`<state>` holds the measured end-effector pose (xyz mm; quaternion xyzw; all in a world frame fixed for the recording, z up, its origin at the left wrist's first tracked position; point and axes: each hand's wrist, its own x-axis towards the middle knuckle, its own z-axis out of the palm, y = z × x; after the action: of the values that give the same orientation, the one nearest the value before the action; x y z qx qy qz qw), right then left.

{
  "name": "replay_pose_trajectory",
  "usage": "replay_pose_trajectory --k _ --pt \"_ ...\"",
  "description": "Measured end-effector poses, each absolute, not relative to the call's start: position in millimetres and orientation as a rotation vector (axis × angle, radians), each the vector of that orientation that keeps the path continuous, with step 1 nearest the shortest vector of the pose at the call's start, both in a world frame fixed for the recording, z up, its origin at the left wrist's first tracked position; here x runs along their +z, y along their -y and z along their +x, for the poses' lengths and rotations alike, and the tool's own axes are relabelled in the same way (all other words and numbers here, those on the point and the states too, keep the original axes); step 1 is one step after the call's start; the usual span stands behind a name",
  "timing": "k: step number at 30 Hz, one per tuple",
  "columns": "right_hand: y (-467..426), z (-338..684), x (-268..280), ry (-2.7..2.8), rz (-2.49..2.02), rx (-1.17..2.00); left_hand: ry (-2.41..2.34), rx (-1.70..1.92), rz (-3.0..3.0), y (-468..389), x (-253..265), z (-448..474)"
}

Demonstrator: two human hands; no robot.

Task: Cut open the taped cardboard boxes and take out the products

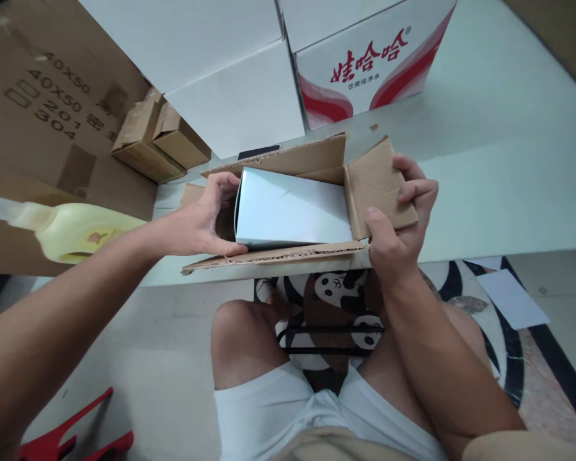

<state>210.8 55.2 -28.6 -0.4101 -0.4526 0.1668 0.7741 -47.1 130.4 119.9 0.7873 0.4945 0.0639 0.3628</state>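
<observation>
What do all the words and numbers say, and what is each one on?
"40X50", twice, on the big brown carton.
"201", on the same carton.
"304", under it.
"密", beside "201"; other signs nearby are too unclear.
"娃哈哈®", in red, on the red-striped white box.
"饮用纯净水", smaller, on that box.
Yellow bottle: label too small and blurred to read.
Pale box in the open carton: no words visible.

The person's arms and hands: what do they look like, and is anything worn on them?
The left hand and right hand are human, with no gloves, rings or watches visible. The left forearm and right forearm show no cables or markings. Beige fabric near the right elbow may be a sleeve.
</observation>
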Motion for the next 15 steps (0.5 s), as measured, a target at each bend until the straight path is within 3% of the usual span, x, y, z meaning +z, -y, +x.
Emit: replay_pose_trajectory --k 15 --pt "-54.1 214.1 -28.1 0.988 -0.899 0.343 -1.26 0.09 2.353 -133.8 112.2 -63.2"
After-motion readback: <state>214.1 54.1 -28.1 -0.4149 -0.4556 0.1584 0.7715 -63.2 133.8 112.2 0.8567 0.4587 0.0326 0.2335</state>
